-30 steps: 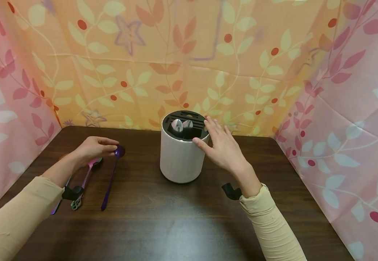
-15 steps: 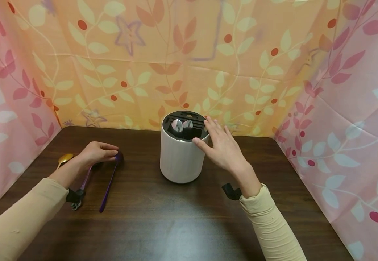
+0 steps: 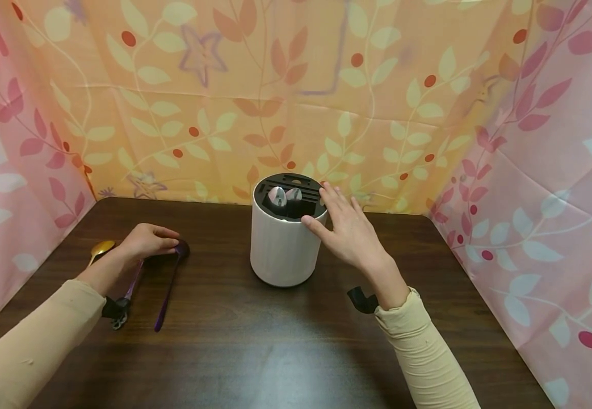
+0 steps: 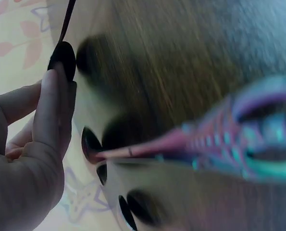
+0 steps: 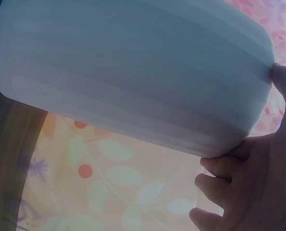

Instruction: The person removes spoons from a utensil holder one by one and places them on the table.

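Observation:
My left hand pinches the bowl edge of a long-handled purple spoon, its bowl pointing toward the back. In the left wrist view, fingertips overlap the dark spoon bowl. Beneath the forearm lies a pink-purple spoon with an ornate handle, partly covered. My right hand rests with extended fingers against the rim of a white cylindrical utensil holder; thumb and index finger touch it on its right side. Two spoon bowls show in its black slotted top.
A gold spoon lies at the left, its handle hidden by the left arm. The dark wooden table ends at floral cloth hanging behind and at both sides. Black wrist mounts sit on both wrists.
My left hand and the purple spoon have shifted slightly left and nearer, uncovering the gold spoon's bowl. My right hand and the holder have stayed still.

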Available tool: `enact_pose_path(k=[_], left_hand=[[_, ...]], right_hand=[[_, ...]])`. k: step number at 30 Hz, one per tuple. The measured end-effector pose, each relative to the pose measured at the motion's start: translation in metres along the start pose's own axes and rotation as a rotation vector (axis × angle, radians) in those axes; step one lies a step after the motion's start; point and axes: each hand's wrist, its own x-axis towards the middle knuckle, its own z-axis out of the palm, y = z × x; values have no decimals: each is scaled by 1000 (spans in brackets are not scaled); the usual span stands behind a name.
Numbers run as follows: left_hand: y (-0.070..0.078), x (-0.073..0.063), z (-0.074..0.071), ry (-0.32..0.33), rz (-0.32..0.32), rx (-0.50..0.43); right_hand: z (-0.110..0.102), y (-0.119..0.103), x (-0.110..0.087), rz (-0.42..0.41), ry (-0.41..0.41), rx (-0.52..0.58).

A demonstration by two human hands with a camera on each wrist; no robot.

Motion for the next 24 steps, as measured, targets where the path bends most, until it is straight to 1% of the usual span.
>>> enact_pose_path(k=[1,3,7,9,12,19,22,24], left_hand=[[0,0,0,3,4,20],[1,-2,0,17,23,90],[4,-3,1,59,74,260],[5,-4,2,77,87,309],[5,-6,2,81,89,333],[4,-11,2,68,83,331],[6,-15,2,66,95,359],[9,-18,2,71,106,398]], right_hand=[[0,0,0,0,0,1],[0,0,0,-1,-1,0],[-1,0,0,4,-8,-2],[-1,1,0,6,-9,-4],[0,1,0,3,-9,-3],[0,0,0,-2,-16,-5],[-1,-1,-1,0,-16,-4],[-1,-1,-1,-1,-16,-5]])
